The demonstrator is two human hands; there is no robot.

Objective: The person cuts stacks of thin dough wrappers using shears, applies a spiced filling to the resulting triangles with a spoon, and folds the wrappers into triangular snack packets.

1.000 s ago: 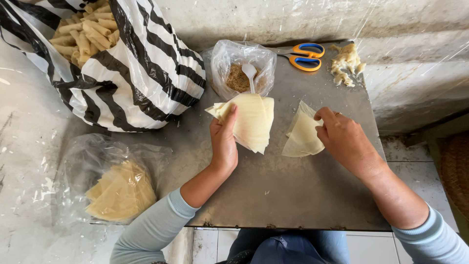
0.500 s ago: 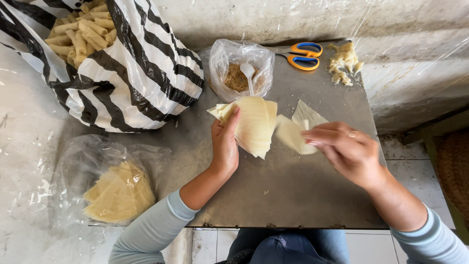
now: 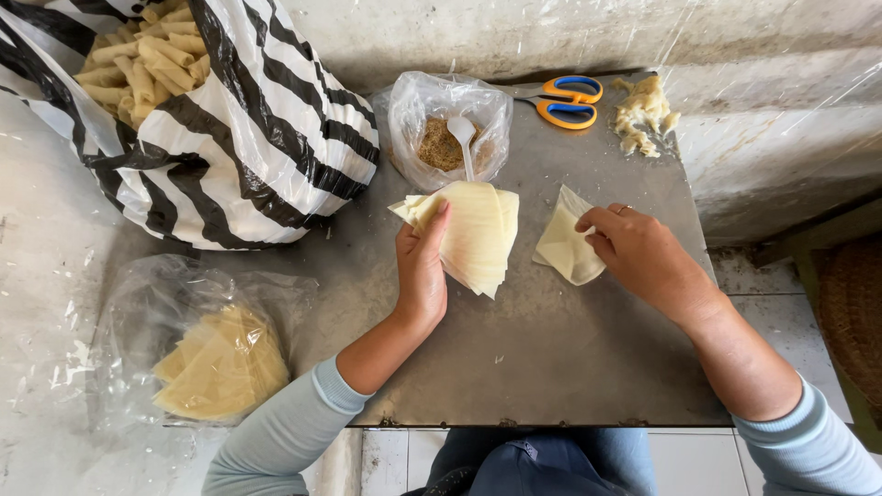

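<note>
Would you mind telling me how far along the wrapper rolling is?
Done: many finished rolls fill the striped bag. In hand: right hand holds one wrapper sheet; left hand rests on the wrapper stack. Left: that stack, plus a bagged wrapper pile.

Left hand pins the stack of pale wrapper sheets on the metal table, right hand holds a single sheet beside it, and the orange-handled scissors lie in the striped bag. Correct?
Not quite. The head view shows the scissors lying on the metal table near its far edge, not in the striped bag. The rest holds: the left hand pins the stack and the right hand holds a single sheet.
</note>
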